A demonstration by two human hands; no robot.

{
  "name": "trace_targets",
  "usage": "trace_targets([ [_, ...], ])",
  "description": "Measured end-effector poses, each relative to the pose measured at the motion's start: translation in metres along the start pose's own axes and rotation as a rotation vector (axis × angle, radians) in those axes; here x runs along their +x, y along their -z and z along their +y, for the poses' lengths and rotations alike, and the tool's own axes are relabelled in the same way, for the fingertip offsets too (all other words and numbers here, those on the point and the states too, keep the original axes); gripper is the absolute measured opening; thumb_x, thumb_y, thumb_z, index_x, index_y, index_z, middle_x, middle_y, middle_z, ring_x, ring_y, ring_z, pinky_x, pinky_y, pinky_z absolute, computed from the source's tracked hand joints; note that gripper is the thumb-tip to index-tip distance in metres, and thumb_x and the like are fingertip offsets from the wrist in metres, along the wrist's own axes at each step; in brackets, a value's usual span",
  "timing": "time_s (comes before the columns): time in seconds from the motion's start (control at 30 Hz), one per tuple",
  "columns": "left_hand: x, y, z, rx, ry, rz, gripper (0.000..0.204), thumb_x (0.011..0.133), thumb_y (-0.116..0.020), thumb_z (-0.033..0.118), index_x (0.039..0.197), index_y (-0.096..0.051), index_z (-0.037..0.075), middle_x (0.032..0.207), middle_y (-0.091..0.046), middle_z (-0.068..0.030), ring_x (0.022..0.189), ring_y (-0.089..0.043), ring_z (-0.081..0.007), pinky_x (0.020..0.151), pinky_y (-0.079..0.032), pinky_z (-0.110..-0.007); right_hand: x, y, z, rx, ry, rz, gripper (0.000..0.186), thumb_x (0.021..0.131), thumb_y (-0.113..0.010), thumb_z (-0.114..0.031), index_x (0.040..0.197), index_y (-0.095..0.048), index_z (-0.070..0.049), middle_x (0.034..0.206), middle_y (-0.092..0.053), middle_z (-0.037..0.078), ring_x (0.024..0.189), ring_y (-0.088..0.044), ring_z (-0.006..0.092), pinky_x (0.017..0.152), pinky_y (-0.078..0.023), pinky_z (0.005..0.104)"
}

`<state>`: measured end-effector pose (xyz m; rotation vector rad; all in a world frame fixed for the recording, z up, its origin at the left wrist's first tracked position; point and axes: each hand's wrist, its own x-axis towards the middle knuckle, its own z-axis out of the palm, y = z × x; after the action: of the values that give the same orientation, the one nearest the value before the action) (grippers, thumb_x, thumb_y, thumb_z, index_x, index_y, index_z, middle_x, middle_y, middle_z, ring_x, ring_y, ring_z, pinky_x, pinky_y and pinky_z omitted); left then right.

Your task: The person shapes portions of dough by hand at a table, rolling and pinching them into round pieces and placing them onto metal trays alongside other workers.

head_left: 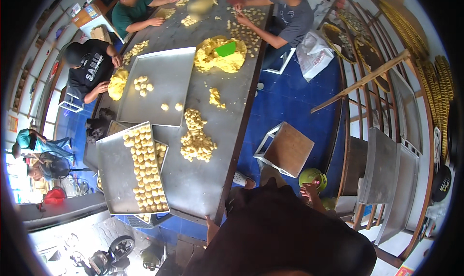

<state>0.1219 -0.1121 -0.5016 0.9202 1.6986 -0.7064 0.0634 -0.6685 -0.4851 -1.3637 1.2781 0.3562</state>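
My left hand [211, 226] is at the near corner of the long metal table [193, 182], touching its edge. Its fingers look stretched out and open, with nothing visible in them. Down at my right side hangs my right hand [308, 191], loosely open, above a green gas cylinder [313, 178]. I cannot make out anything in it. Closest on the table to my left hand is a metal tray [118, 179] with rows of round dough balls [145, 172] along its right side. Beyond lies a heap of small yellow dough pieces [195, 145].
A larger tray [162, 78] holds several dough balls. A green scraper [225, 49] rests on a big dough mound [208, 58]. Three people work around the table's far part. A brown-topped stool [290, 149] stands ahead to my right; racks [382, 165] line the right side.
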Motion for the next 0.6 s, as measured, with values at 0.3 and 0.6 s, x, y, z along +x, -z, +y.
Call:
trace_targets([
  [0.3,-0.009,-0.001,-0.009,-0.103,0.023,0.001,0.09,0.08,-0.066,0.064,0.141,-0.031,0.007,0.138,-0.042,-0.0165,0.11,-0.056,-0.0432,0.078,-0.052,-0.06,0.011,-0.04,-0.012,-0.146,-0.025,-0.092,0.026,0.092,-0.063,-0.027,0.105,-0.064,-0.005,0.087,-0.069,0.011,0.074,-0.069,0.0242,0.065,-0.058,0.0407],
  [0.6,-0.008,0.001,-0.022,-0.227,0.073,-0.027,0.093,0.079,-0.068,0.065,0.143,-0.029,0.008,0.139,-0.04,-0.0167,0.111,-0.056,-0.0439,0.079,-0.052,-0.06,0.056,-0.058,-0.045,-0.288,0.021,-0.193,0.03,0.092,-0.065,-0.032,0.108,-0.061,-0.008,0.093,-0.068,0.008,0.075,-0.069,0.0229,0.064,-0.058,0.0415],
])
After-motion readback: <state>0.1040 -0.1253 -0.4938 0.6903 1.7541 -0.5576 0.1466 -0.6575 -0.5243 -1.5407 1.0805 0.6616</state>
